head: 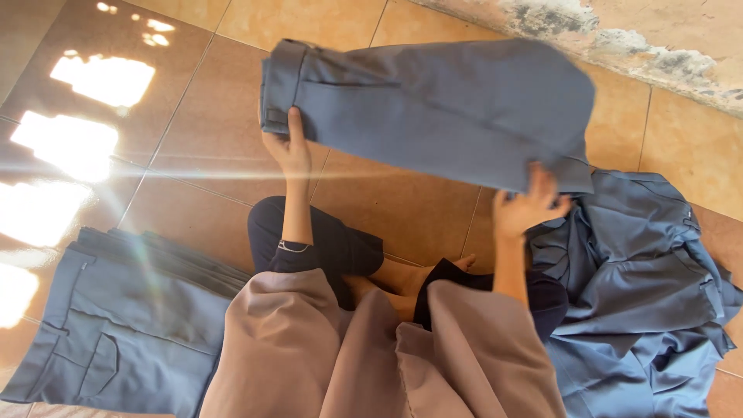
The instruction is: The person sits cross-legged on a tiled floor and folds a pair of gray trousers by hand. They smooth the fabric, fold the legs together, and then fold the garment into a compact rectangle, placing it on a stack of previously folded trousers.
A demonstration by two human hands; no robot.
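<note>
Trousers: a folded grey-blue pair (433,108) was held up off the floor, in front of the seated person, waistband at the left end.
Left hand: the left hand (288,151) was closed on the waistband end, thumb over the cloth.
Right hand: the right hand (528,205) gripped the lower right edge of the fold, fingers curled onto the cloth.
Stack: a neat stack (116,325) of folded trousers of the same colour lay on the floor by the person's left knee.
Heap: a loose, crumpled heap (642,294) lay on the floor at the right, well apart from the stack.
Progress: judging by stack and heap, some pairs looked done, one was in hand, and several were left.
Floor: tan glossy tiles (209,116), with bright sun patches at the far left.
Wall: a worn, flaking wall base (619,39) ran along the far right corner.
</note>
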